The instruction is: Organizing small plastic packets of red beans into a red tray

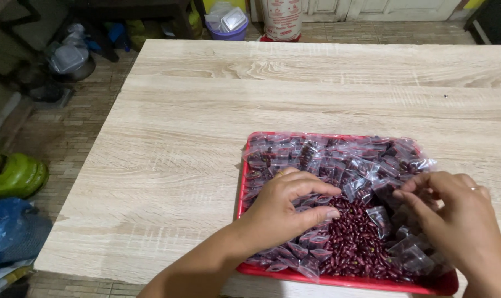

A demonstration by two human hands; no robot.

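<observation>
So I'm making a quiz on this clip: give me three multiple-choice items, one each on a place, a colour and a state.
1. Where do the loose beans lie?
A. on the bare table
B. in the tray
C. on the floor

2. What colour is the tray?
A. red
B. blue
C. white

3. How are the hands placed?
A. both off the table
B. one raised high
C. both over the tray

Key: B, the beans sit among small bags inside the rim; A, the rim is red; C, the left hand and the right hand are both above the tray.
</observation>
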